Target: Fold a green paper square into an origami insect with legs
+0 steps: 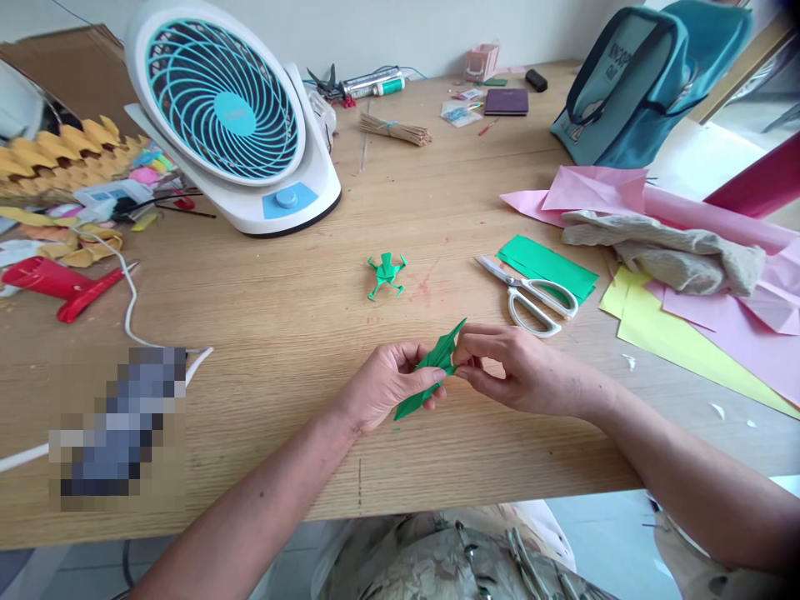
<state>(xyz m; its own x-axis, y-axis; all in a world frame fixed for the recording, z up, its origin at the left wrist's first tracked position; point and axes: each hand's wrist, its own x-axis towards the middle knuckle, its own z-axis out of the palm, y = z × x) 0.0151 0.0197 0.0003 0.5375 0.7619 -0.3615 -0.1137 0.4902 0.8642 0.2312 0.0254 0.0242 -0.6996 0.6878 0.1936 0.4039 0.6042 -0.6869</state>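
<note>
Above the table's near edge, my left hand [388,385] grips a folded piece of green paper [412,405] with the thumb on top and fingers beneath. The paper is long and narrow, with pointed ends and layered folds at its middle. My right hand [509,367] pinches the right side of that paper between thumb and fingertips; the exact spot is partly hidden by the fingers. Farther back lies a finished-looking green origami frog [386,273] with legs spread. To the right, white-handled scissors [542,302] rest partly on green paper sheets [550,265].
A white and blue fan [234,112] stands at the back left. Grey gloves [668,246] lie over pink and yellow paper [681,337] at right. Behind them stands a blue bag [631,92]. A red clip [62,283], white cable and blurred-out object [125,425] are on the left.
</note>
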